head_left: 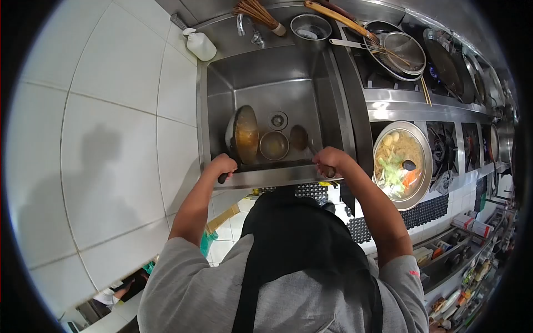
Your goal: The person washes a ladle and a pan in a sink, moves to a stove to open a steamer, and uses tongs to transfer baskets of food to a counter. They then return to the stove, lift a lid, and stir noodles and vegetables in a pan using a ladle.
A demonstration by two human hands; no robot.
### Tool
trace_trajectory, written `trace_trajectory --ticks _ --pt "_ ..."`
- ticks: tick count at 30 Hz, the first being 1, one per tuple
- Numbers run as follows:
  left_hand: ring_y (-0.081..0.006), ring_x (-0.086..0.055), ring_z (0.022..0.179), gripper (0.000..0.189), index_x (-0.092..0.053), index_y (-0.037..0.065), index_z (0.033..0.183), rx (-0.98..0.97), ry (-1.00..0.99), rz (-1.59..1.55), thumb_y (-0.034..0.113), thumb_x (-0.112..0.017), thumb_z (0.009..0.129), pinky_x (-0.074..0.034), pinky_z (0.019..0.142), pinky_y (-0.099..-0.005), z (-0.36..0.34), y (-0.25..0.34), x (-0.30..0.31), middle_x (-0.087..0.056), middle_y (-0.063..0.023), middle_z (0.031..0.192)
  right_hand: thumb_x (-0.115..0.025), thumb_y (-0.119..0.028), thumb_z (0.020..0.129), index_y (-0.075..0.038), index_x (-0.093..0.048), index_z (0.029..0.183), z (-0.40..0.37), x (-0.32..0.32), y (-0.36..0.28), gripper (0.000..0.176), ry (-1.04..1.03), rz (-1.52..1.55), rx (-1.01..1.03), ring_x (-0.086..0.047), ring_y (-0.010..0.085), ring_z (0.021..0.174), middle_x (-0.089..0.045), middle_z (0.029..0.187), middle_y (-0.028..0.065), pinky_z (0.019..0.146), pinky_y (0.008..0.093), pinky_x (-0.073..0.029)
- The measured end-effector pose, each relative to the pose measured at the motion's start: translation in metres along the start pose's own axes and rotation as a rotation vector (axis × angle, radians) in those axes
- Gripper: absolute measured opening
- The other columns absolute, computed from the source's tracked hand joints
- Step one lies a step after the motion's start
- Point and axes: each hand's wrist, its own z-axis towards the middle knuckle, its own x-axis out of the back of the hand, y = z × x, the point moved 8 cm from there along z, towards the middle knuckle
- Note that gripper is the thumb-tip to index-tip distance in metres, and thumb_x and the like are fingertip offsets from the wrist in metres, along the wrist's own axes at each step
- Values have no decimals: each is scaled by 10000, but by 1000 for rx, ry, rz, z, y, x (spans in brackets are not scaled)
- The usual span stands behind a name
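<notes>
Over the sink's front left corner, my left hand (224,165) is wrapped round the dark handle of a pan (246,135), which is tilted on its side inside the steel sink (272,178). My right hand (331,160) grips the handle of a ladle (299,137) at the sink's front right; its dark round bowl hangs over the basin. Between the pan and the ladle lies a small round metal bowl (274,145), just in front of the drain (277,120).
A white bottle (200,45), a faucet (256,38), a bamboo brush (261,15) and a metal pot (311,29) stand behind the sink. To the right are a large food pan (427,166), stove burners (442,145) and a wok with strainers (403,53).
</notes>
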Motion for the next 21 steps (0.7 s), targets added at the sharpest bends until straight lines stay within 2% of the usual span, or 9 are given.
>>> trace_trajectory --ticks 2,3,5,7,10,13,17,20,21 --pt "-234 -592 496 249 -636 0 712 19 -121 51 161 -705 888 -511 466 -398 19 -10 -52 -622 -111 635 -621 -233 957 -55 -581 857 -17 -1 42 209 16 178 -228 -575 129 539 -564 642 18 457 280 -485" --pt "-227 -583 490 254 -630 -1 701 35 -20 25 152 -704 890 -508 463 -393 31 2 59 -616 -105 628 -611 -232 949 -71 -567 810 26 -35 -42 217 -134 261 -135 -571 133 542 -566 642 18 464 284 -480" --pt "-212 -566 479 268 -617 -3 679 68 -111 -102 134 -701 893 -501 457 -383 36 1 26 -604 -93 614 -592 -228 934 -104 -538 717 37 -38 -3 256 -300 421 -215 -562 140 546 -569 642 17 477 292 -471" --pt "-168 -551 496 240 -616 -11 825 51 -169 -146 187 -722 908 -493 461 -354 40 10 9 -581 -62 633 -601 -211 934 -76 -575 746 24 -44 6 233 -341 406 -136 -553 162 538 -568 646 48 467 308 -470" --pt "-125 -527 517 423 -524 -30 1085 -55 -136 -206 273 -759 905 -491 482 -326 53 19 5 -567 -23 687 -632 -181 922 -7 -606 816 -6 -46 -16 205 -94 341 -44 -603 191 578 -594 680 81 490 337 -498" --pt "-122 -538 520 466 -528 -72 1101 -81 -245 -256 277 -764 902 -495 496 -322 91 21 -9 -566 -21 682 -645 -205 928 30 -608 876 -15 -39 -32 244 41 232 15 -630 207 608 -620 740 96 503 355 -508" --pt "-263 -705 702 524 -605 -32 1179 -174 -79 143 409 -706 915 -572 700 -416 131 34 -10 -710 -163 867 -644 -282 951 41 -600 927 -6 -18 -48 327 110 112 97 -639 210 612 -630 785 109 504 364 -503" --pt "-359 -720 956 509 -599 15 1213 -138 305 326 428 -663 923 -552 882 -468 162 10 -16 -717 -220 1091 -635 -308 959 31 -585 926 -15 -4 -66 344 104 209 108 -636 203 587 -616 749 106 505 362 -503" --pt "-375 -698 1017 515 -595 15 1226 -84 295 286 430 -652 927 -539 911 -477 178 -1 -23 -703 -233 1125 -630 -312 961 27 -579 922 -19 -1 -71 345 99 276 99 -635 200 576 -610 730 103 505 361 -504"
